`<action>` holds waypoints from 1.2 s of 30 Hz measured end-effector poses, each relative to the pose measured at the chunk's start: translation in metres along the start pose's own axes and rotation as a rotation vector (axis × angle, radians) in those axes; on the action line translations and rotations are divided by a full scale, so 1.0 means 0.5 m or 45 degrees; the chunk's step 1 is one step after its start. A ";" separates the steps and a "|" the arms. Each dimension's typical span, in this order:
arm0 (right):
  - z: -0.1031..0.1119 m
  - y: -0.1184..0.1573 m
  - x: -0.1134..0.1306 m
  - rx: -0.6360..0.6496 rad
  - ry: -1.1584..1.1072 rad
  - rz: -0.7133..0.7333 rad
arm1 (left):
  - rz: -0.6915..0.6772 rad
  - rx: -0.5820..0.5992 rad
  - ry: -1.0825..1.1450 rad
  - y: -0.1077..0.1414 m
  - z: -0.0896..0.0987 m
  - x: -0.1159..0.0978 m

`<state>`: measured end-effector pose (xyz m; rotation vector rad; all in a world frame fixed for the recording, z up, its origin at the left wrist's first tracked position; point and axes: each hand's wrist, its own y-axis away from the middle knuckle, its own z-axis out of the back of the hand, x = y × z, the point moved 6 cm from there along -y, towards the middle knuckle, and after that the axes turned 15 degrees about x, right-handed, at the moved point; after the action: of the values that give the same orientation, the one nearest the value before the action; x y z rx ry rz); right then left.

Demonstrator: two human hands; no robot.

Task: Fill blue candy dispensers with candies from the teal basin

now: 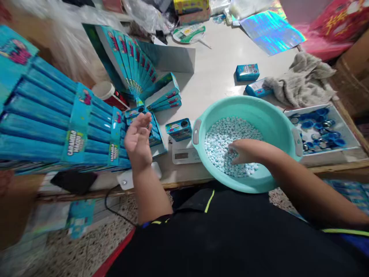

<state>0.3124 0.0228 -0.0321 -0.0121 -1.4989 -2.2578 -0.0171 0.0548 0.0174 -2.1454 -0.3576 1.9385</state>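
My right hand (245, 151) reaches into a turquoise plastic basin (276, 123), its curled fingers gathered round some small pale-blue pellets (221, 134). The fingertips are partly hidden among them. My left hand (139, 142) is raised palm up, fingers loosely bent and apart, with nothing visible in it. It hovers over a group of small blue printed boxes (155, 134). Between my hands, a single blue box with round holes in its face (178, 129) stands at the back of a small digital scale (184, 154), whose front edge and display show beside the basin.
Stacked blue display cartons (54, 111) fill the left side. Fanned blue cartons (135, 61) stand behind. Two blue packs (247, 72) and a grey cloth (302, 79) lie beyond the basin. At right, a white tray (350, 134) holds blue and silvery pieces. A black cable (115, 209) hangs off the table edge.
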 end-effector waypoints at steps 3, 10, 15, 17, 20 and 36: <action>0.001 -0.006 -0.003 -0.010 0.006 -0.010 | 0.006 -0.008 -0.064 -0.002 0.008 -0.005; -0.006 -0.018 -0.014 -0.053 -0.022 0.001 | -0.017 0.025 -0.133 -0.006 0.003 -0.005; -0.001 -0.008 0.002 -0.020 0.057 -0.022 | 0.028 0.202 -0.348 -0.007 -0.005 0.019; 0.001 -0.003 0.009 -0.001 0.091 -0.032 | 0.125 0.376 -0.507 -0.005 -0.020 0.052; 0.003 0.003 0.011 0.011 0.089 -0.044 | 0.219 0.449 -0.671 0.001 -0.041 0.099; 0.005 0.014 0.001 -0.011 -0.036 -0.041 | -0.736 0.890 -1.715 -0.012 -0.238 -0.066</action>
<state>0.3139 0.0225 -0.0249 -0.0221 -1.5146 -2.2986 0.0978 0.0488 0.0622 -0.0973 -0.3404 2.2820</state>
